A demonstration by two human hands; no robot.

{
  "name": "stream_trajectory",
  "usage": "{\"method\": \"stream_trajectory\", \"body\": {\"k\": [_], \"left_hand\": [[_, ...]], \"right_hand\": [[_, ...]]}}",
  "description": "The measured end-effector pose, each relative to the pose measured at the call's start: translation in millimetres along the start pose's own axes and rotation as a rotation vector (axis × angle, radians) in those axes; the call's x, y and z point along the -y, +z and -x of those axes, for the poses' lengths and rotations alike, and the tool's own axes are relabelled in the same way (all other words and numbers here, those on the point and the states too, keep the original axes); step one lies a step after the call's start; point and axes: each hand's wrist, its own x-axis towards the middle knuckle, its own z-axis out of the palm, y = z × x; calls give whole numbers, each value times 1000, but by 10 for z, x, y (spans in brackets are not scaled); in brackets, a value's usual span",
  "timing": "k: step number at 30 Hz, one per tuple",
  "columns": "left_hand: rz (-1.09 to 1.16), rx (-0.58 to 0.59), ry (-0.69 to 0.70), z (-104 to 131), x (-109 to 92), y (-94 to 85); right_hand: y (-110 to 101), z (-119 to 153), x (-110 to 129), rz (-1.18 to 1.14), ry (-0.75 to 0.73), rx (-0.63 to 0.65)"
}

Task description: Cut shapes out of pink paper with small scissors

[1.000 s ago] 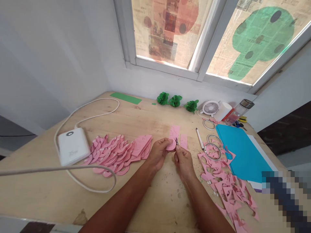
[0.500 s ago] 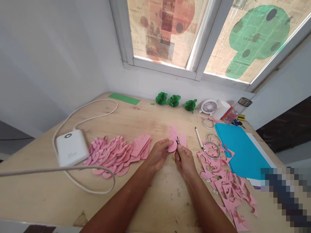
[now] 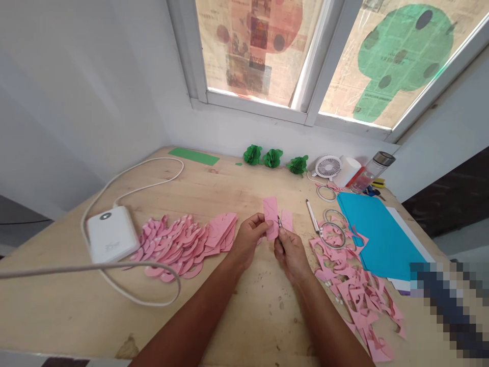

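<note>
Between thumb and fingers, my left hand [image 3: 250, 235] pinches a strip of pink paper [image 3: 271, 211] with curved lines drawn on it. My right hand [image 3: 291, 250] is closed around small scissors [image 3: 280, 223], their handles mostly hidden by the fingers. The scissor tips are at the right edge of the strip. Another pink piece [image 3: 287, 220] lies on the table just behind the scissors. To the left of my left hand spreads a pile of cut pink paper shapes [image 3: 179, 244].
Pink scraps [image 3: 355, 290] and tape rings [image 3: 332, 235] lie right, beside a white pen [image 3: 312, 215] and blue sheets [image 3: 382, 239]. A white power bank [image 3: 113, 234] with a cable sits left. Green paper flowers [image 3: 272, 158], a small fan [image 3: 327, 167] and a bottle [image 3: 372, 171] stand along the back.
The pink paper in my left hand has turned: its rounded edge faced the scissors before, and now a straighter strip stands upright there. Both hands stay in nearly the same place.
</note>
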Motion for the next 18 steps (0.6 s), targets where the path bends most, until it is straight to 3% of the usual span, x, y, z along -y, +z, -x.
{"method": "stream_trajectory", "body": {"k": [7,18], "left_hand": [[154,-34,18,-29,-24,-49],[260,165,-142,-16,-100,-83]], "right_hand": [[-19,-12,-10,-2,25,46],[-22,32,54,-99,48,137]]}}
